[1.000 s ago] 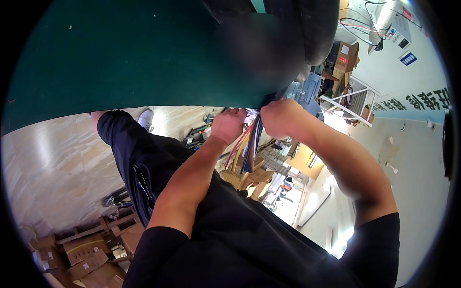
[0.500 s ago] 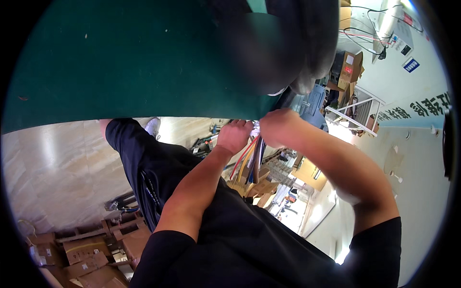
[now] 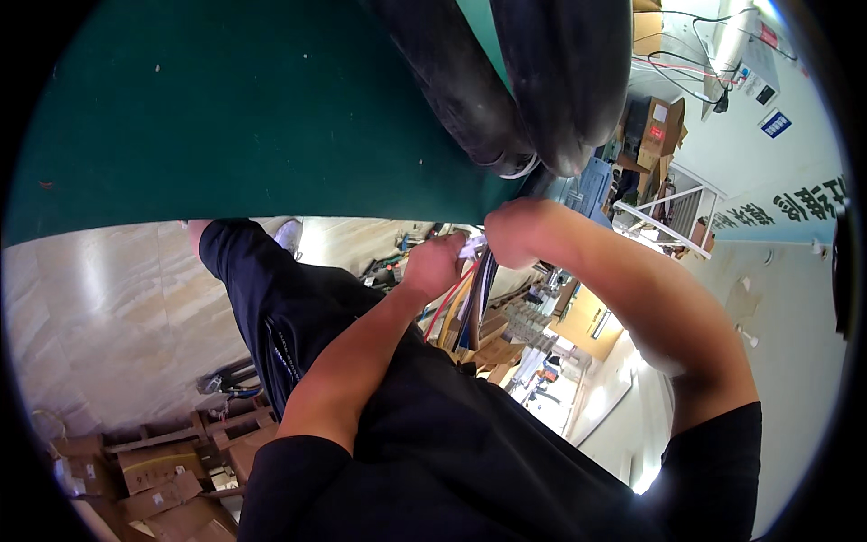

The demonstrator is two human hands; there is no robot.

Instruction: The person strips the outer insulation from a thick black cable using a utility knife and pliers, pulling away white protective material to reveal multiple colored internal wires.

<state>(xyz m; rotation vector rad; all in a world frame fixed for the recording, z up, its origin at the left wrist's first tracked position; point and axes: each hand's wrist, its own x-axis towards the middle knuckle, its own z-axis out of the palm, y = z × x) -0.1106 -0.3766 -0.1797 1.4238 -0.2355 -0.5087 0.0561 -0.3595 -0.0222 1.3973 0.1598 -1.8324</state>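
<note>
My left hand (image 3: 433,266) is closed, its fingertips on a small whitish piece (image 3: 472,246) that looks like a connector. Close beside it on the right, my right hand (image 3: 517,233) is curled into a fist at the top of a bundle of wires (image 3: 479,303). Red, yellow, brown and dark strands hang down from between the hands toward my body. The fingers of my right hand hide where the wires meet the whitish piece. Both hands are just past the edge of a dark green surface (image 3: 226,135).
Thick black rubber-looking tubes (image 3: 452,81) lie over the green surface at the top. A blue-grey piece of equipment (image 3: 591,188) and a white frame (image 3: 673,212) stand to the right. Cardboard boxes (image 3: 163,470) are piled at lower left. Tools (image 3: 388,266) lie beyond my left hand.
My left hand has shifted slightly down and left, widening the gap between the hands so that more of the whitish piece shows. The black tubes, blurred before, now appear sharp.
</note>
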